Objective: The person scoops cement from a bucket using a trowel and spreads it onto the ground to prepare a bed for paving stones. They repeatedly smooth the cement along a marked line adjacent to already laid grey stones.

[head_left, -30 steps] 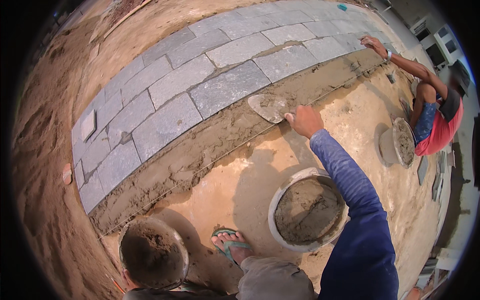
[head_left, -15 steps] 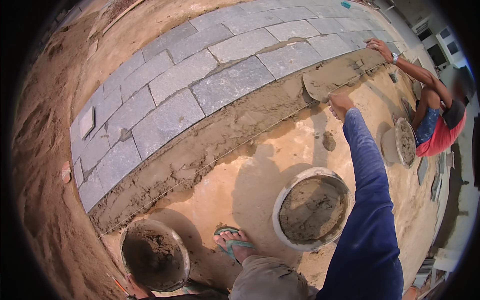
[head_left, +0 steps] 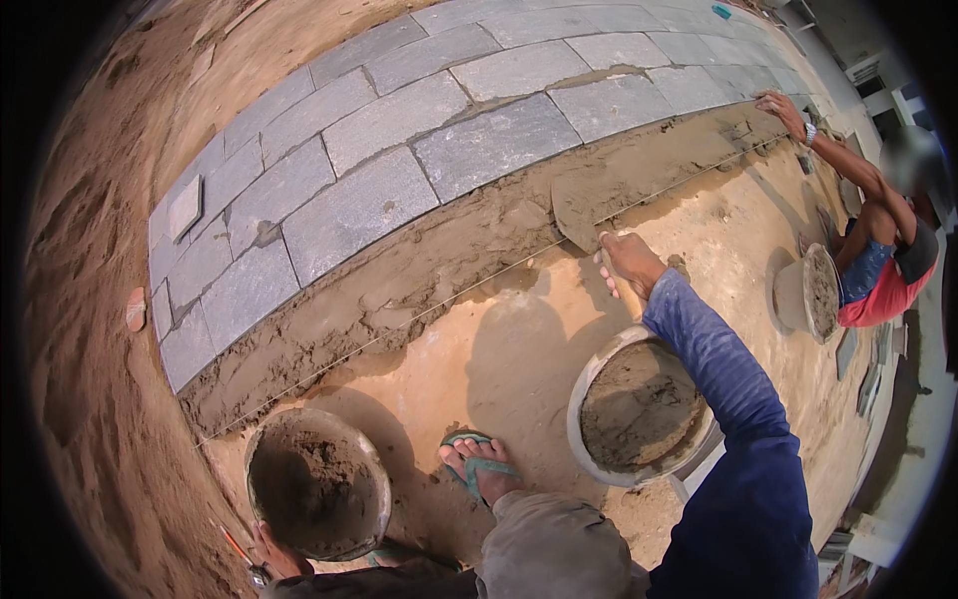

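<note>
My right hand (head_left: 631, 266), in a blue sleeve, is closed round a trowel's handle. The trowel's broad blade (head_left: 573, 216), smeared with grey mortar, rests on a wet mortar bed (head_left: 429, 262) beside laid grey stone slabs (head_left: 496, 148). A taut string (head_left: 454, 298) runs along the bed's near edge, next to the blade. At the lower left my left hand (head_left: 279, 552) grips the outer side of a round mortar pan (head_left: 379, 489); its fingers are partly hidden. Another pan (head_left: 579, 439) of mortar stands below my right forearm.
At the right a crouching person (head_left: 888, 250) reaches an arm over the bed's far end. A third mortar pan (head_left: 793, 295) stands in front of them. A loose tile (head_left: 187, 208) lies on the slabs at the left. My sandalled foot (head_left: 479, 465) is between two pans.
My right hand has drawn the trowel left along the mortar bed and nearer to me. The whole view has shifted slightly. The left hand stays at its pan.
</note>
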A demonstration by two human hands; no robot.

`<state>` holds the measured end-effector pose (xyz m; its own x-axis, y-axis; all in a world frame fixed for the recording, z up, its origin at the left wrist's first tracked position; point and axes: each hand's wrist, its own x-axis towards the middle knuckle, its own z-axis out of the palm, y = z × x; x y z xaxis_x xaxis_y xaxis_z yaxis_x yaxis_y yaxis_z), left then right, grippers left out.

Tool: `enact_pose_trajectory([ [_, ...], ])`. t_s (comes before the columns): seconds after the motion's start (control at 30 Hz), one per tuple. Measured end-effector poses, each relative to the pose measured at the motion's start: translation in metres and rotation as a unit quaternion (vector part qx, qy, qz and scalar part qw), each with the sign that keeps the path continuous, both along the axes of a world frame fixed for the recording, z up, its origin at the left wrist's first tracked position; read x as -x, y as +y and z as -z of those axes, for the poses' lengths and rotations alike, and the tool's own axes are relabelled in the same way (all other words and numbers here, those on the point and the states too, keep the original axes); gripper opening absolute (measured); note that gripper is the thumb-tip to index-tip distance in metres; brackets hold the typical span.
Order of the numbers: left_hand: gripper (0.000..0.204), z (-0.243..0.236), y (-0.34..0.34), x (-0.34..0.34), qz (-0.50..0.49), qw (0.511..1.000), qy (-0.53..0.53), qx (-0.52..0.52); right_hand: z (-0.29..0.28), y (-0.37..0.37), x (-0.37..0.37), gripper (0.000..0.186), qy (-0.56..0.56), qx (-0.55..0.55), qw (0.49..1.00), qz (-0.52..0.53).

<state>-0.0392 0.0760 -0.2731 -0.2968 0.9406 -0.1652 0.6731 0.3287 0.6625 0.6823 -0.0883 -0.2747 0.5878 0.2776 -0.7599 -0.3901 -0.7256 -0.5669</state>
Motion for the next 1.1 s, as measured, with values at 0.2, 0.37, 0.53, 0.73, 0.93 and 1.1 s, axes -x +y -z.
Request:
enact_pose_trajectory([
  [0.2,0.070,0.025,0.003,0.052,0.120,0.993,0.009,-0.002,-0.014,0.018,0.049,0.043,0.014,0.006,0.990,-0.140],
  [0.37,0.068,0.003,-0.005,0.011,0.140,0.988,0.061,0.005,-0.025,0.001,0.012,0.044,-0.009,-0.010,0.998,-0.054],
  [0.53,0.065,-0.005,-0.006,-0.003,0.057,0.998,0.034,-0.008,0.015,0.030,-0.005,0.043,0.003,0.012,1.000,0.007],
  [0.73,0.065,-0.007,-0.010,-0.019,0.018,0.998,0.053,-0.005,0.017,0.063,0.079,0.042,-0.089,0.046,0.968,-0.232],
  [0.93,0.064,0.019,-0.015,0.037,0.081,0.992,0.083,-0.044,-0.024,0.042,0.066,0.040,-0.439,0.170,0.770,-0.432],
  [1.1,0.064,-0.006,-0.011,-0.009,0.040,0.999,0.015,-0.009,-0.026,-0.002,-0.035,0.043,-0.512,0.272,0.720,-0.382],
])
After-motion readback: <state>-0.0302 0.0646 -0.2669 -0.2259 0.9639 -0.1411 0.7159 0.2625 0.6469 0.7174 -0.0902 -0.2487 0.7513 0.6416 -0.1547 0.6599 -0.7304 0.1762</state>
